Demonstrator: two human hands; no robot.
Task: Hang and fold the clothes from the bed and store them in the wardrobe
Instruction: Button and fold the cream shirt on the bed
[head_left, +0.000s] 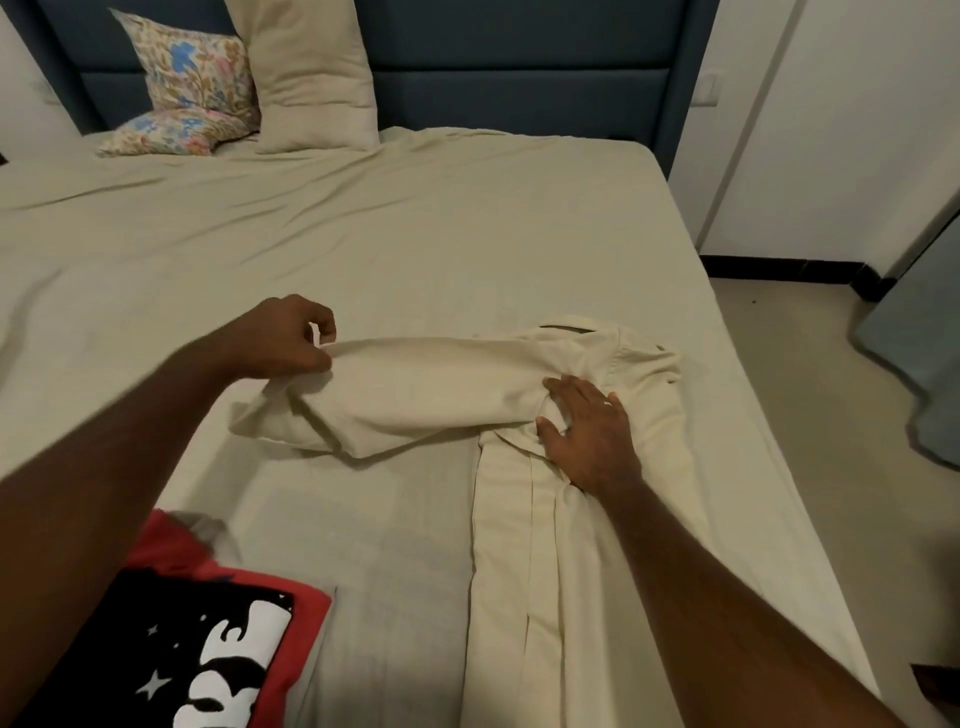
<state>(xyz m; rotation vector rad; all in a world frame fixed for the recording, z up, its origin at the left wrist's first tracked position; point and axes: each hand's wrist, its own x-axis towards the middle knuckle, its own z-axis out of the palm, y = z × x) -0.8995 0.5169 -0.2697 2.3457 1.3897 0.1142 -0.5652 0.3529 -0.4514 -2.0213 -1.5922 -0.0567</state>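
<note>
On the right part of the bed (363, 234) lies the cream shirt (524, 545), whose sleeve (415, 395) the left hand (283, 338) pinches with curled fingers, while the right hand (589, 434) presses flat near its collar.

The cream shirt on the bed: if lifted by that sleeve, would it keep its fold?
Probably not. The cream shirt looks floppy: its sleeve sags and creases where the left hand pinches it. It seems light. The right hand pressing flat likely stops it sliding on the bed sheet.
</note>
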